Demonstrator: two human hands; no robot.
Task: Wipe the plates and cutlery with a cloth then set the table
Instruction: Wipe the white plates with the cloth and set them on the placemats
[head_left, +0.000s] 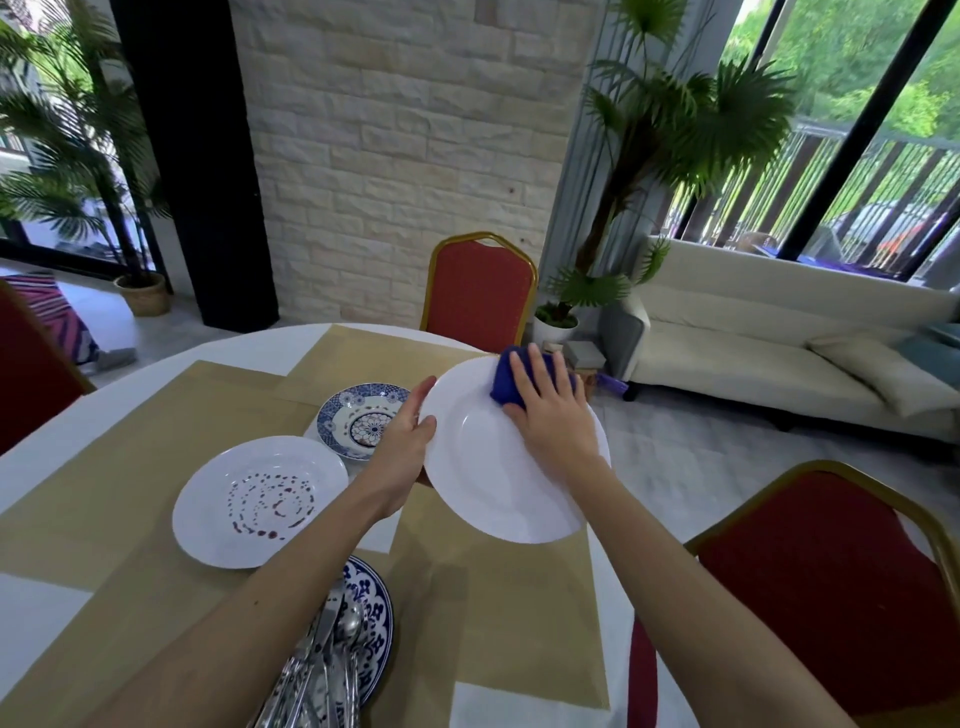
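Our left grip (410, 434) pinches the white plate (493, 483) by its left rim, tilted above the counter (52, 447). Our right grip (550, 410) lies flat, pressing the blue cloth (500, 382) on the plate's far edge, so we judge the next stroke runs back toward us.

Two bare arms show, the left arm (291, 561) and the right arm (665, 561), with skin all the way down. The left hand (408, 441) and right hand (550, 410) are bare too. The left arm has one tiny dark dot.
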